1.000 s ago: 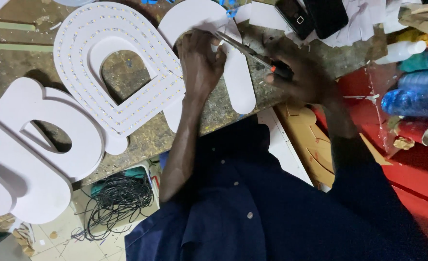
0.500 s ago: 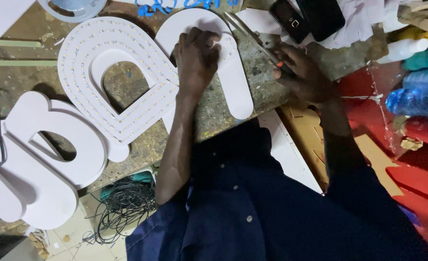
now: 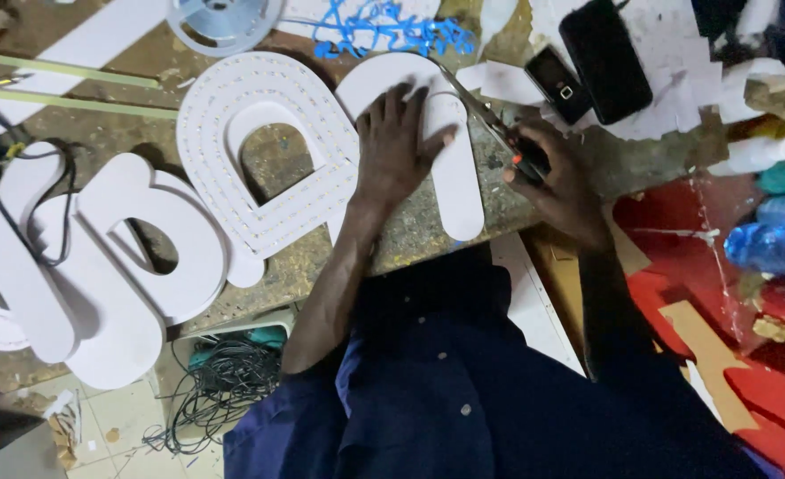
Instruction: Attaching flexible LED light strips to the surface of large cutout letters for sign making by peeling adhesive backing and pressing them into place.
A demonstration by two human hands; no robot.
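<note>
My left hand [image 3: 399,142] lies flat, fingers spread, on a white arch-shaped foam letter [image 3: 453,173] on the workbench. My right hand [image 3: 548,173] grips a pair of scissors [image 3: 490,124] with dark handles, blades pointing up-left along the letter's right edge. Beside the arch lies a white letter [image 3: 273,155] studded with rows of small lights.
More white foam letters [image 3: 117,257] lie at the left with a black cable across them. Two black phones [image 3: 588,62] and paper scraps sit at the top right. A tape reel [image 3: 224,22] is at the top; plastic bottles [image 3: 778,213] at right; tangled wire [image 3: 224,390] on the floor.
The view has shifted, so the bench sits lower in the frame. My left hand has spread flat on the arch letter, and the scissors stay at its right edge.
</note>
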